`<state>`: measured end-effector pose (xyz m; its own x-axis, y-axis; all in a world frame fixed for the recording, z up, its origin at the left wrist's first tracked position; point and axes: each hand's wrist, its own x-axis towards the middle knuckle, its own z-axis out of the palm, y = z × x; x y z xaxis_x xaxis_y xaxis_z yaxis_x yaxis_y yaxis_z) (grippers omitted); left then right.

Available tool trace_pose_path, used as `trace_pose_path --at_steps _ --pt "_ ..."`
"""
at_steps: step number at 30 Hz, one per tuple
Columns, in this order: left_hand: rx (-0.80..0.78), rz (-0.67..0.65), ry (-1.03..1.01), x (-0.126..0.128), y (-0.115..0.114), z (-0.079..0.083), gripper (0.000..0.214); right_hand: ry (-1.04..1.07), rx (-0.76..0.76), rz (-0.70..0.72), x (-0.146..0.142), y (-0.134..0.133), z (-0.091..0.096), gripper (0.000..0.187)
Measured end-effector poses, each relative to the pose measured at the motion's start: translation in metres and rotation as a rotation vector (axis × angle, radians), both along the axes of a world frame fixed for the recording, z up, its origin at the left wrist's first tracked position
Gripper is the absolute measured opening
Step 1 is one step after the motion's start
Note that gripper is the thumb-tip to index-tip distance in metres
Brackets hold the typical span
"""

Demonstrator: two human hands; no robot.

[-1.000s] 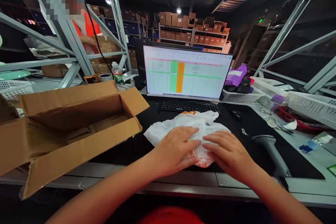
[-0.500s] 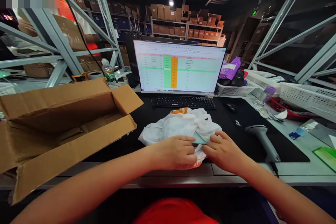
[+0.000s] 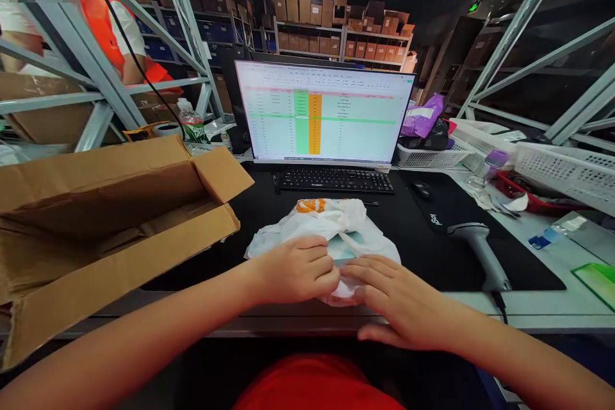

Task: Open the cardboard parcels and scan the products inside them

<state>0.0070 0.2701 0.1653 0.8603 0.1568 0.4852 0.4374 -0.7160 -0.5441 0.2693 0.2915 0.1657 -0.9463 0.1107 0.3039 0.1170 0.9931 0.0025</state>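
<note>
A crumpled white plastic bag with orange print lies on the black desk mat, close to the table's front edge. Through a gap in the plastic, something pale blue-green shows; its kind is hidden. My left hand is closed in a fist-like pinch on the bag's near side, the knuckles up. Beside it, my right hand rests over the bag's near right edge, fingers stretched out and the thumb apart. The fingertips of the right hand touch the plastic.
An open cardboard box stands at the left. Behind the bag are a keyboard and a monitor. To the right lie a mouse, a barcode scanner and white baskets. A co-worker in an orange vest stands beyond the frame.
My right hand has opened from its grip and spread over the bag's near edge. My left hand has shifted slightly left, still closed on the plastic. The bag's folds lie flatter.
</note>
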Motion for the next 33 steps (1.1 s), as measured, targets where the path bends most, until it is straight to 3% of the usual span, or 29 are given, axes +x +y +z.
trace_pose_path --at_steps 3,5,10,16,24,27,29,31,33 --pt "-0.038 -0.011 0.035 -0.005 -0.011 -0.004 0.02 -0.027 -0.151 0.003 -0.013 0.001 -0.01 0.024" --pt "-0.109 0.005 0.089 -0.011 -0.022 -0.009 0.021 -0.062 -0.146 0.013 -0.015 0.002 -0.019 0.035" --pt "-0.279 0.108 0.121 -0.019 -0.05 -0.011 0.045 -0.032 0.113 0.1 -0.008 -0.003 -0.023 0.043" --pt "-0.269 0.188 0.056 -0.028 -0.071 -0.011 0.029 0.003 0.288 0.083 0.02 -0.003 -0.012 0.056" --pt "-0.232 0.232 0.011 -0.035 -0.082 -0.025 0.03 -0.007 0.422 -0.062 0.057 -0.008 -0.033 0.039" --pt "-0.225 0.212 0.005 -0.035 -0.077 -0.032 0.028 0.031 0.322 -0.08 0.051 0.0 -0.038 0.041" --pt "-0.219 0.2 -0.017 -0.034 -0.075 -0.035 0.031 0.105 0.123 -0.092 0.045 0.004 -0.035 0.043" --pt "-0.232 0.172 -0.095 -0.033 -0.076 -0.037 0.045 0.193 -0.108 -0.099 0.038 0.004 -0.025 0.034" --pt "-0.27 0.153 -0.245 -0.03 -0.081 -0.035 0.054 0.284 -0.221 -0.116 0.032 0.0 -0.01 0.016"
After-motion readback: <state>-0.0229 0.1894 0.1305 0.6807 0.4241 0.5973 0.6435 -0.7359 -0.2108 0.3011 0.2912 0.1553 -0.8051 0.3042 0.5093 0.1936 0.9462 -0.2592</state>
